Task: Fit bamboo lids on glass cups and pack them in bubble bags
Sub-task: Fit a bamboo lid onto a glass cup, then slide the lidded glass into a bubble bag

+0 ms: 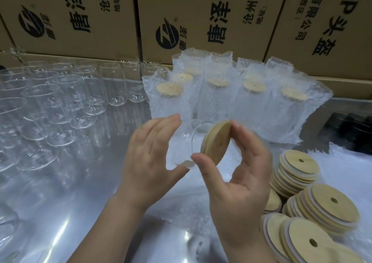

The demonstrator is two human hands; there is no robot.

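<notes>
- The round bamboo lid [216, 142], with a small hole in it, stands on edge right at the mouth of the clear glass cup [181, 148]. The cup is held tipped on its side above the shiny tabletop [80, 212].
- To seat the lid well, square its face to the rim first, then press evenly all round. Pushing while it is tilted would likely jam one edge.
- The right hand [237, 182] pinches the lid by its rim, thumb below and fingertips above.
- The left hand [149, 158] cradles the cup, fingers behind its wall and thumb under it, bracing it against the push.
- Loose stacks of bamboo lids [314, 202] lie just right of the hands.
- Lidded cups already in bubble bags [231, 101] stand behind, with empty glass cups [60, 105] to the left.
- Brown cardboard boxes [80, 15] line the back.
</notes>
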